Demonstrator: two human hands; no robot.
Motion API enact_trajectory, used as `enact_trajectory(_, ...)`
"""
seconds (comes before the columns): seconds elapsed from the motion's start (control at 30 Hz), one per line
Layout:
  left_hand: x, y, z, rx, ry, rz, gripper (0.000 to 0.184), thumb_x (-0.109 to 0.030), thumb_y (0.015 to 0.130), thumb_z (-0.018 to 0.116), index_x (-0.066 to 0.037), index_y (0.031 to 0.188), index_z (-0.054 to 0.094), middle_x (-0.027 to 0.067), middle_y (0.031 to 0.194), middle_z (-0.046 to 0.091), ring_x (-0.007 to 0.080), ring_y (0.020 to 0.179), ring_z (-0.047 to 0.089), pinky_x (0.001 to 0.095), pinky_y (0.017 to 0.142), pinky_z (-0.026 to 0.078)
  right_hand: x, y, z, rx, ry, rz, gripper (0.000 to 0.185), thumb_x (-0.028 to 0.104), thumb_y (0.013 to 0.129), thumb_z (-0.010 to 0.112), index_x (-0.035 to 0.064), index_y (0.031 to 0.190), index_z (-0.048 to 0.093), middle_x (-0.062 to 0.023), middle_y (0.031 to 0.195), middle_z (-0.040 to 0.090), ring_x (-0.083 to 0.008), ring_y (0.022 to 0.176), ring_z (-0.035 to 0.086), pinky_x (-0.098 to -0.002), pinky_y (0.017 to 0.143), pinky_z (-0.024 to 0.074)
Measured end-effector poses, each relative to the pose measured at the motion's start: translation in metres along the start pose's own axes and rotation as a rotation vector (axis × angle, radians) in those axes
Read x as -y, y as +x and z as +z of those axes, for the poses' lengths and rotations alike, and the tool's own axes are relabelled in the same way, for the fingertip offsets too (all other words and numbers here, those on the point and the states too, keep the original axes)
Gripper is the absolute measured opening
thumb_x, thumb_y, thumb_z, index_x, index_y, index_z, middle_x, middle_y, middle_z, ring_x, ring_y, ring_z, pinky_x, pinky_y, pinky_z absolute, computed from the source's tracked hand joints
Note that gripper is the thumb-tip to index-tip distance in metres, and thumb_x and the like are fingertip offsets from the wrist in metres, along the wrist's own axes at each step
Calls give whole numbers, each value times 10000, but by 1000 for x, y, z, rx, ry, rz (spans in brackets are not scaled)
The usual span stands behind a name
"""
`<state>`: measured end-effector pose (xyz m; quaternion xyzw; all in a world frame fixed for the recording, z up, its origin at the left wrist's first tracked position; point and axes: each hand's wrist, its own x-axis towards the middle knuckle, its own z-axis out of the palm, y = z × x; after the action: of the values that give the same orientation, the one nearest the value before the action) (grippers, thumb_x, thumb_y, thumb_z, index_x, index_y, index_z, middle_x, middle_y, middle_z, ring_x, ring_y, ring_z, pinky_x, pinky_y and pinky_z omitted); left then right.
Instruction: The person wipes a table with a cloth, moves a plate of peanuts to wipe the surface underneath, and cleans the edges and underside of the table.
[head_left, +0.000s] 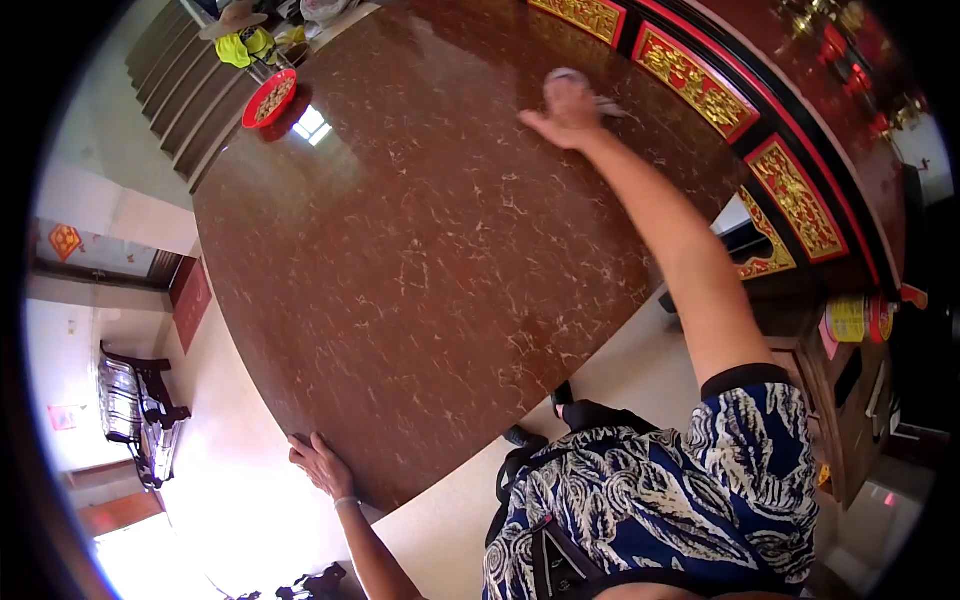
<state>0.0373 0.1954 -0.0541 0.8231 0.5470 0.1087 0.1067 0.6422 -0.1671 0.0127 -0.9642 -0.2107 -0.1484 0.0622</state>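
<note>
My right hand (570,112) is far out on the brown marbled tabletop (420,250), its thumb stuck out to the side. Under its fingers is a pale cloth (608,106), pressed to the surface and mostly covered by the hand. My left hand (322,466) rests on the table's near left edge with its fingers stretched out, holding nothing. A band circles the left wrist.
A red tray (270,98) of small pieces stands at the table's far left, near a hat (233,19) and a yellow item. Carved red-and-gold panels (695,82) border the right side. Stairs (180,90) rise behind, and a dark bench (145,410) stands left.
</note>
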Motion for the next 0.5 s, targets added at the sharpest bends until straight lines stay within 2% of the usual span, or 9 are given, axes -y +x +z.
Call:
enact_trajectory(0.03, -1, 1, -1, -10, -7, 2, 610, -426, 997, 377, -49, 1467, 279, 269, 1349, 359, 460, 1172, 482, 515, 938, 423, 33, -7, -9, 7, 56, -71, 855, 680, 822, 564, -56, 1256, 533, -223, 1222, 536, -375, 1194, 465, -480, 1022, 366)
enact_trajectory(0.17, 1, 2, 1, -33, -4, 23, 623, -440, 992, 384, -41, 1460, 281, 271, 1339, 363, 460, 1165, 488, 512, 935, 425, 162, -49, -22, 202, 282, -331, 828, 621, 818, 596, -75, 1259, 516, -235, 1288, 495, -363, 1263, 424, -463, 1130, 259)
enact_trajectory(0.23, 1, 3, 2, -39, -9, 34, 624, -443, 990, 388, -41, 1456, 286, 269, 1336, 367, 458, 1165, 489, 512, 934, 425, 221, -88, -35, 221, 414, -472, 843, 631, 804, 597, -93, 1232, 531, -245, 1282, 492, -371, 1249, 420, -486, 1105, 267)
enact_trajectory(0.27, 4, 3, 1, -35, -6, 37, 625, -446, 988, 393, -40, 1452, 291, 266, 1332, 371, 457, 1164, 489, 511, 932, 426, 253, -108, -18, 163, 472, -567, 875, 654, 801, 582, -107, 1230, 528, -252, 1268, 499, -363, 1237, 429, -496, 1088, 278)
enact_trajectory(0.3, 5, 3, 0, -43, -8, 40, 625, -446, 988, 393, -40, 1452, 291, 266, 1332, 371, 457, 1164, 489, 511, 932, 426, 276, -132, -26, 221, 437, -636, 892, 683, 801, 554, -87, 1249, 532, -243, 1293, 496, -357, 1262, 419, -496, 1099, 259)
enact_trajectory(0.33, 5, 4, 2, -44, -6, 43, 624, -448, 986, 393, -42, 1450, 295, 263, 1331, 375, 454, 1163, 491, 511, 933, 426, 299, -157, -18, 184, 472, -749, 849, 646, 801, 574, -62, 1265, 512, -232, 1298, 476, -381, 1269, 388, -506, 1094, 261)
enact_trajectory(0.37, 5, 2, 2, -42, -4, 47, 623, -450, 985, 393, -43, 1447, 299, 260, 1330, 378, 451, 1162, 493, 510, 933, 427, 314, -182, -12, 150, 444, -847, 913, 697, 826, 490, -38, 1367, 456, -221, 1381, 448, -356, 1322, 375, -501, 1123, 216)
enact_trajectory(0.43, 4, -1, 0, -46, -23, 46, 625, -453, 982, 395, -42, 1445, 303, 259, 1329, 381, 449, 1161, 494, 514, 935, 425, 318, -225, -13, -27, 488, -950, 861, 652, 809, 550, -56, 1298, 499, -227, 1318, 473, -351, 1297, 376, -501, 1097, 258)
enact_trajectory(0.5, -1, -1, -2, -45, -48, 49, 627, -455, 980, 396, -41, 1442, 306, 258, 1327, 385, 447, 1161, 494, 517, 937, 424, 295, -231, -16, -20, 496, -956, 821, 619, 807, 578, -48, 1280, 509, -216, 1296, 484, -349, 1273, 396, -495, 1082, 278)
